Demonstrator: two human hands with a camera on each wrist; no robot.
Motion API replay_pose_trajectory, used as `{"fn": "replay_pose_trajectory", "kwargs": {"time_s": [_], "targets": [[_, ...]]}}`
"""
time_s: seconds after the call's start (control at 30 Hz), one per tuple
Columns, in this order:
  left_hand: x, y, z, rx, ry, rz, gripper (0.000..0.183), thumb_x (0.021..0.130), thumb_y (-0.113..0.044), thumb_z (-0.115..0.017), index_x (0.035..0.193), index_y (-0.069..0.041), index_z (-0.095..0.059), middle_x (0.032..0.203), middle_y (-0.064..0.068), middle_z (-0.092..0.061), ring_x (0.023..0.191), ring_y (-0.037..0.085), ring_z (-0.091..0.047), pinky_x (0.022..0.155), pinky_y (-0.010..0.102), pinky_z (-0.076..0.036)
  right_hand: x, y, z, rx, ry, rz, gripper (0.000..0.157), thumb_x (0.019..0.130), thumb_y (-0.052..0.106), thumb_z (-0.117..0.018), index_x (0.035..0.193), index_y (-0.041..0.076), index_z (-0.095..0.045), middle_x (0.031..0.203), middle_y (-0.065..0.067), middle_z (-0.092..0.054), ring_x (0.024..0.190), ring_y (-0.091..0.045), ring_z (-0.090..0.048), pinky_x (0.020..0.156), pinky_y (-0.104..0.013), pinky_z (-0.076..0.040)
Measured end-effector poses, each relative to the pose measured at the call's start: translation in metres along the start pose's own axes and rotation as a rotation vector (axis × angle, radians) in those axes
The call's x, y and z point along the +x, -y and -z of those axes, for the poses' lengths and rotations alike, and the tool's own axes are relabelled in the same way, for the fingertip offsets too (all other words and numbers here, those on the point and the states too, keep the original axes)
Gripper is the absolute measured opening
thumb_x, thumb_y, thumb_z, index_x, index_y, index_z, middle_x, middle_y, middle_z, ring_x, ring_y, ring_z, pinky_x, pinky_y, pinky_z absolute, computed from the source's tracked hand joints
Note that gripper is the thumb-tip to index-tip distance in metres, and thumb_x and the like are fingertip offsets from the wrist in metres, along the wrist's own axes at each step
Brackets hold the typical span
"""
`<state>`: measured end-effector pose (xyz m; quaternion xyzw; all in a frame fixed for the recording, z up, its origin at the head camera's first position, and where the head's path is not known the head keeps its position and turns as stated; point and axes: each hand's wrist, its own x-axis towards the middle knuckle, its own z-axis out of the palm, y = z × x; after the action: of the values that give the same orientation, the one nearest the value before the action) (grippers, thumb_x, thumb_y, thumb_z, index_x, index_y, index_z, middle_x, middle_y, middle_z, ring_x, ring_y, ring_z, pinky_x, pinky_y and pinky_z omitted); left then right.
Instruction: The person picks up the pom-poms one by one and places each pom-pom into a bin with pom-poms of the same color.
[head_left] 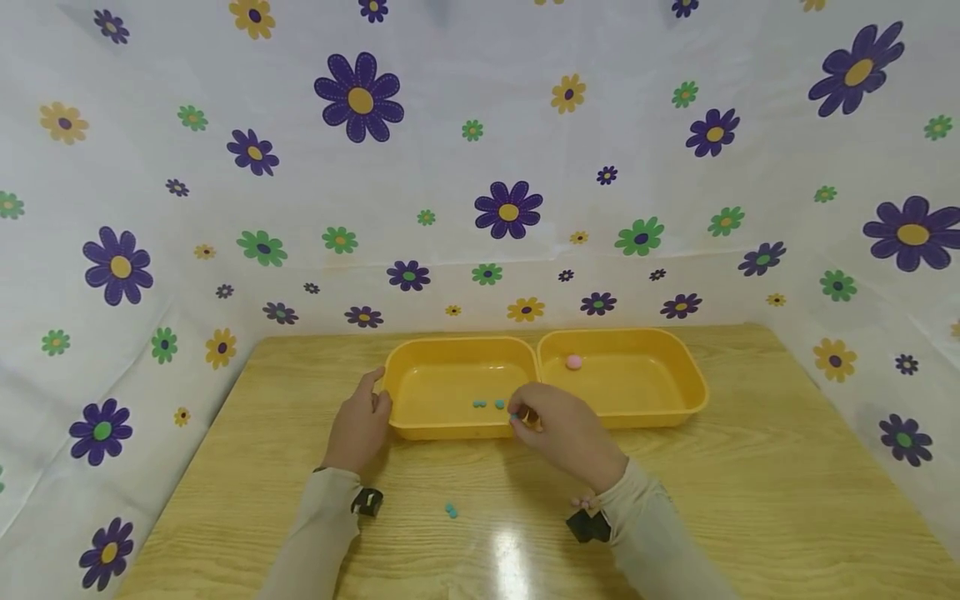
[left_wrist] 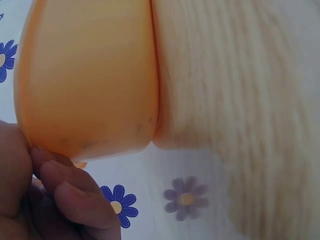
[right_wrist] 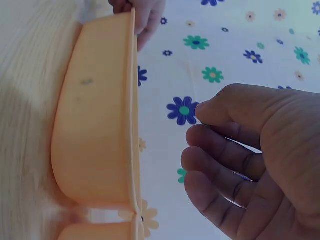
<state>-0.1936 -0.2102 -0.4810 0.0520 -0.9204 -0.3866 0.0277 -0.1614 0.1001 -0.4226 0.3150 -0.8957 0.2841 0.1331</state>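
Two yellow trays stand end to end on the table. My left hand (head_left: 360,427) grips the left end of the left tray (head_left: 450,432), its fingers and thumb at the end wall in the left wrist view. Over the near right corner of that tray is my right hand (head_left: 562,429). Its thumb and forefinger pinch a small teal ball (head_left: 514,416), which is hidden in the right wrist view. Several small teal balls (head_left: 480,403) lie inside the left tray, near its front wall. The right tray (head_left: 660,419) holds a pink ball (head_left: 573,362).
Teal balls (head_left: 451,510) lie together on the wooden table (head_left: 285,375) in front of the left tray. Small pink balls (head_left: 583,502) lie beside the right wrist. A flower-patterned cloth (head_left: 442,175) stands behind the table and along both sides.
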Motion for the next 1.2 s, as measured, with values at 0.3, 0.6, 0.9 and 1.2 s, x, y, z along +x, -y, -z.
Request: {"fn": "replay_pose_trajectory", "kwargs": {"time_s": [0.3, 0.6, 0.9, 1.2], "targets": [[0.000, 0.002, -0.001, -0.002, 0.000, -0.012, 0.048, 0.109, -0.021, -0.041, 0.156, -0.010, -0.040, 0.071, 0.003, -0.048, 0.059, 0.017, -0.043, 0.055, 0.030, -0.038, -0.001, -0.016, 0.014, -0.047, -0.091, -0.041, 0.013, 0.088, 0.005, -0.077, 0.094, 0.012, -0.067, 0.088, 0.002, -0.068, 0.078, -0.016, -0.065, 0.069, -0.028, -0.055], [0.000, 0.004, -0.001, -0.009, 0.002, -0.022, 0.048, 0.109, -0.021, -0.041, 0.156, -0.009, -0.040, 0.070, 0.003, -0.047, 0.057, 0.017, -0.041, 0.053, 0.030, -0.037, -0.002, -0.029, 0.017, -0.053, -0.081, -0.108, 0.012, 0.089, 0.005, -0.075, 0.095, 0.013, -0.069, 0.091, 0.002, -0.069, 0.081, -0.016, -0.063, 0.071, -0.031, -0.055], [0.002, 0.006, -0.001, -0.010, 0.002, -0.020, 0.050, 0.109, -0.022, -0.040, 0.157, -0.008, -0.039, 0.072, 0.004, -0.048, 0.059, 0.018, -0.044, 0.054, 0.030, -0.039, 0.000, -0.038, 0.015, -0.060, -0.048, -0.137, 0.013, 0.089, 0.006, -0.075, 0.092, 0.015, -0.067, 0.089, 0.004, -0.068, 0.081, -0.015, -0.063, 0.071, -0.031, -0.054], [0.001, 0.004, -0.001, -0.012, -0.002, -0.007, 0.050, 0.108, -0.022, -0.041, 0.157, -0.010, -0.039, 0.072, 0.004, -0.049, 0.060, 0.018, -0.045, 0.055, 0.030, -0.039, 0.001, -0.039, 0.013, -0.042, -0.029, -0.168, 0.013, 0.089, 0.007, -0.076, 0.093, 0.015, -0.068, 0.086, 0.005, -0.069, 0.078, -0.013, -0.064, 0.069, -0.030, -0.054]]}}
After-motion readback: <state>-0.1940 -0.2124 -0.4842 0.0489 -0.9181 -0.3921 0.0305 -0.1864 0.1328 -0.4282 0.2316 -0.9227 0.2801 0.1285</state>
